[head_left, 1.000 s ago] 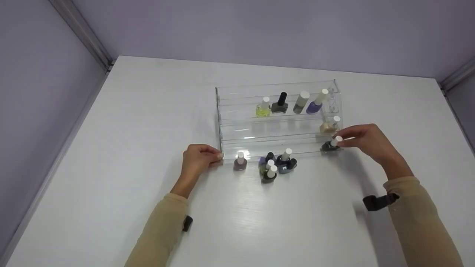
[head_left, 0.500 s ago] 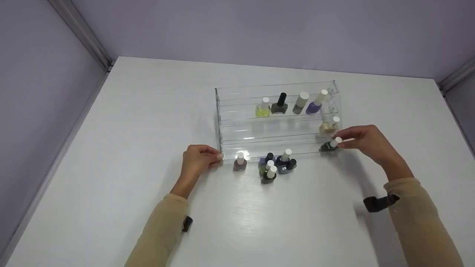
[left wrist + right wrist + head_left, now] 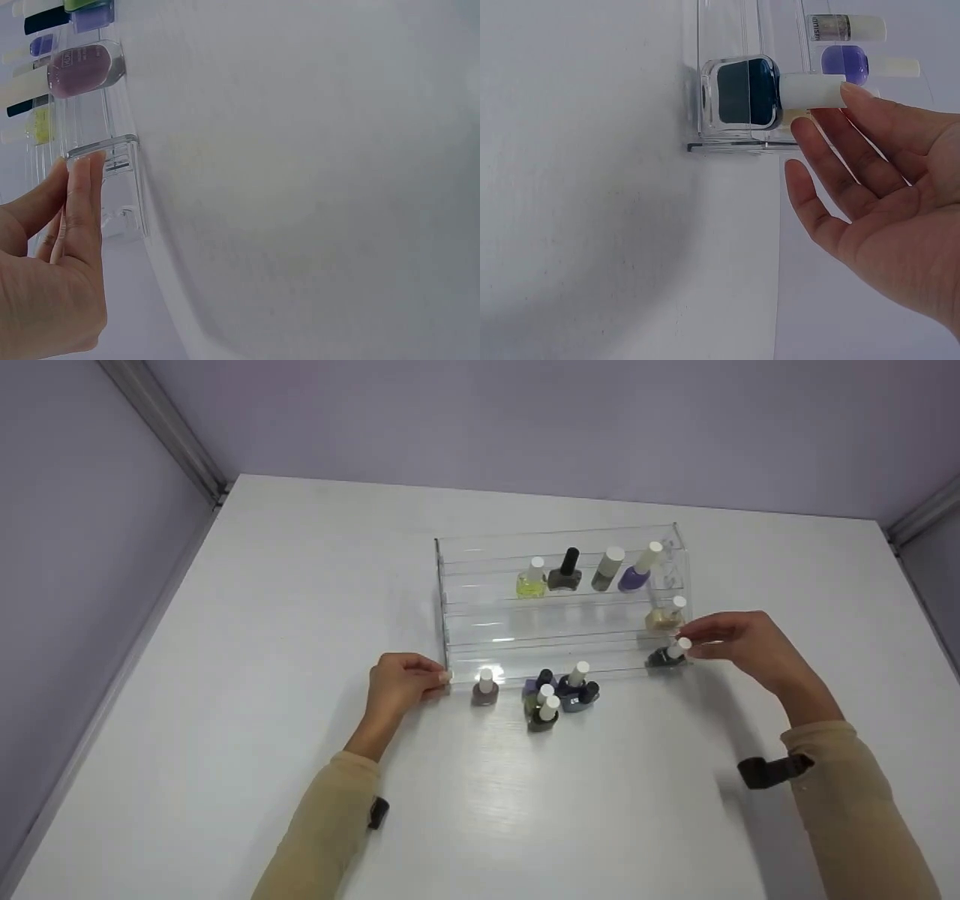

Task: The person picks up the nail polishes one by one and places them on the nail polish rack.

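Note:
My left hand (image 3: 401,684) pinches the front left corner of a clear acrylic display rack (image 3: 510,646), thumb against fingers in the left wrist view. At the rack's other end, a dark teal nail polish bottle (image 3: 746,91) with a white cap sits on the lowest step, leaning back. My right hand (image 3: 739,649) is beside that cap, its fingers loosely spread; the thumb tip (image 3: 853,91) overlaps the cap end, and whether it touches is unclear. A gold bottle (image 3: 663,619) sits one step above.
Higher on the rack stand a yellow bottle (image 3: 531,583), a black-capped bottle (image 3: 565,577), a white-capped grey bottle (image 3: 606,571) and a purple bottle (image 3: 634,578). Before the rack are a mauve bottle (image 3: 485,694) and a cluster of several bottles including a dark one (image 3: 543,720).
The right hand has drawn slightly to the right from the teal bottle's cap, while the bottle stays on the lowest step. The left hand keeps its place on the rack corner.

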`<state>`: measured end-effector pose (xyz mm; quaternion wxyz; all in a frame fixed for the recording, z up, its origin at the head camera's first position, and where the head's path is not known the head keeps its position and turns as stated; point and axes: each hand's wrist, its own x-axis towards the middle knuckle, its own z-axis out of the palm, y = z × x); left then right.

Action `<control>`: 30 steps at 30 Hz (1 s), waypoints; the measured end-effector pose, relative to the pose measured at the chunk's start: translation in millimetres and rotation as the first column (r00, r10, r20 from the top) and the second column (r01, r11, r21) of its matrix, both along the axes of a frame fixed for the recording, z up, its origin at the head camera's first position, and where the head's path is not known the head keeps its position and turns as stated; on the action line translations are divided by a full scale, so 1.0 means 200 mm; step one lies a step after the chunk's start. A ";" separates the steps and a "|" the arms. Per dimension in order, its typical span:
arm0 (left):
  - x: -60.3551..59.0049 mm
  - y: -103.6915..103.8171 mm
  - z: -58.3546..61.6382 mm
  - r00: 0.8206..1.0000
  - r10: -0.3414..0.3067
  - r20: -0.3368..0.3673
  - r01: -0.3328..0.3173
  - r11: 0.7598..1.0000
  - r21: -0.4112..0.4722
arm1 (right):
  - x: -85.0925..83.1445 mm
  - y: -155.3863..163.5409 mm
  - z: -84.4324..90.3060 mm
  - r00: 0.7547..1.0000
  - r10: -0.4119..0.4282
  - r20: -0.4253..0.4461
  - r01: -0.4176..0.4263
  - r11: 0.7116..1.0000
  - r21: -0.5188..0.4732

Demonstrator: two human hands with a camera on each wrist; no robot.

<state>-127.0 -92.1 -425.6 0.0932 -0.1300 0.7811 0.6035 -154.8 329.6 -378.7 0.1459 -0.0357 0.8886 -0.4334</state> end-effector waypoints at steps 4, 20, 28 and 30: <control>0.00 0.00 0.00 1.000 0.000 -0.003 0.000 1.000 -0.016 | 0.01 0.01 0.02 0.999 -0.041 0.005 0.041 0.999 0.002; -0.01 0.00 0.00 1.000 0.009 0.027 -0.009 1.000 -0.003 | 0.02 0.00 0.09 0.997 -0.050 -0.056 0.048 0.998 -0.039; -0.01 0.00 0.00 1.000 0.003 0.010 -0.003 1.000 0.020 | 0.04 -0.03 0.16 0.995 -0.038 -0.088 0.030 0.995 -0.093; -0.01 0.00 0.00 1.000 0.004 0.004 -0.004 0.999 0.039 | 0.04 -0.05 0.17 0.996 -0.030 -0.087 0.019 0.993 -0.118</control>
